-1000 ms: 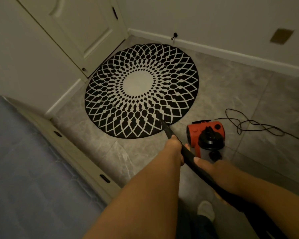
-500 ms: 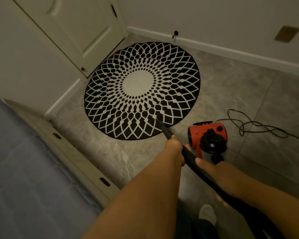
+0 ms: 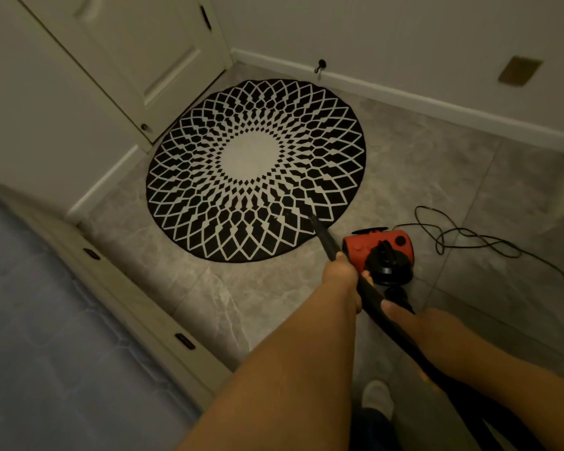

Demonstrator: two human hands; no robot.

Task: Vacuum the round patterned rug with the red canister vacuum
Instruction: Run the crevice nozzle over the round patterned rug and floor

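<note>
Rug (image 3: 256,170): the round patterned rug is spread flat on the tile floor, ahead of both hands, up and to the left of them.
Canister (image 3: 380,250): the red vacuum body is parked just off the rug's near-right edge, close beside the wand.
Wand (image 3: 326,237): its long axis is aimed at the rug's centre; the tip is laid on the near-right rim.
Left hand (image 3: 341,281): curled round the wand, and nearer to the rug.
Right hand (image 3: 417,330): wrapped round the wand further from the rug.
Cord (image 3: 469,237): looped on the tiles right of the rug, clear of the stroke as judged.
</note>
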